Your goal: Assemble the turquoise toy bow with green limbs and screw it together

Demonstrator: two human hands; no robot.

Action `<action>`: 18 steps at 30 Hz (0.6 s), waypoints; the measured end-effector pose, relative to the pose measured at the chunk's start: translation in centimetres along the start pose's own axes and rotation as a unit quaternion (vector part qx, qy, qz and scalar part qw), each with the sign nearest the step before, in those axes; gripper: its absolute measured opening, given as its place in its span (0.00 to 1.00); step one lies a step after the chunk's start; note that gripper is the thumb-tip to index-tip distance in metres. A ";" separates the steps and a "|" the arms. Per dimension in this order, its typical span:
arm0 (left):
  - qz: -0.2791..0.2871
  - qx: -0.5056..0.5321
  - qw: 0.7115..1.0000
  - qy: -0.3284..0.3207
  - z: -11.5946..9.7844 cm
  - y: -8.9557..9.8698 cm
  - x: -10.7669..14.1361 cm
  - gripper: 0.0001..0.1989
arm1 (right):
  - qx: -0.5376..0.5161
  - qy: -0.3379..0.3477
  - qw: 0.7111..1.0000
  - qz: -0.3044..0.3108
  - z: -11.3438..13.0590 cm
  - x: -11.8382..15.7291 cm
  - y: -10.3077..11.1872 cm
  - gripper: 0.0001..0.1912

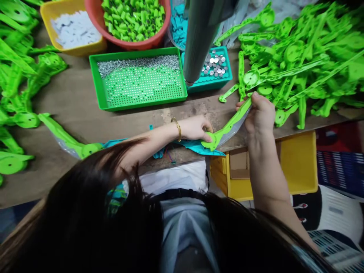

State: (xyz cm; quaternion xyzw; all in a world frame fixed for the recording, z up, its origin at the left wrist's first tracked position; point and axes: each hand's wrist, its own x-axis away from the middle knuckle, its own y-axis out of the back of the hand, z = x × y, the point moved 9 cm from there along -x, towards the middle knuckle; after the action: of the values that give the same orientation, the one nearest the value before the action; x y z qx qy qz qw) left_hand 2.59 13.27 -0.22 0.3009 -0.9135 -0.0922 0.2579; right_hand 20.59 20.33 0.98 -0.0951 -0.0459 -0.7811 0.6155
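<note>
A long green plastic arm with a clear grey strip (231, 123) lies slanted at the front edge of the table, its round end over a blue plastic part (201, 148). My left hand (196, 128), with a gold bracelet at the wrist, pinches the round end. The far, raised end is between the fingers of my right hand (260, 112). Another green arm with a clear strip (66, 138) sits at the left, joined to or touching the blue part. Small wires and a tiny board (173, 162) hang near the table edge below my left wrist.
Behind my hands stand a green basket of screws (139, 99), a teal basket of metal discs (210, 86), a red bowl (91, 17) and a yellow bin (47, 22). A grey pole (197, 41) rises there. Green parts pile up left and right (298, 64). A yellow crate (301, 167) is below.
</note>
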 end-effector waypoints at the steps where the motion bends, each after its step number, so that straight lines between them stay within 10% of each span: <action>1: -0.005 -0.010 1.000 0.001 0.1 0.1 0.0 0.16 | 0.003 -0.011 1.000 0.002 -0.2 0.1 -0.2 0.10; 13: -0.009 -0.168 0.985 -0.022 -0.7 -0.1 0.0 0.17 | 0.165 0.023 0.986 -0.026 1.2 -0.3 0.5 0.14; 18: -0.097 -0.181 0.979 -0.014 -1.0 1.7 1.4 0.17 | 0.492 0.140 0.858 -0.045 2.9 -0.2 -0.1 0.13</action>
State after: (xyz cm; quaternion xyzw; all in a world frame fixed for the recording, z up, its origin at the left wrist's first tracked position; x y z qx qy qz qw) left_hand 1.28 13.79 1.82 0.3354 -0.8516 -0.2848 0.2848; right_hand 20.77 21.13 3.77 0.3322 -0.3420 -0.6890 0.5459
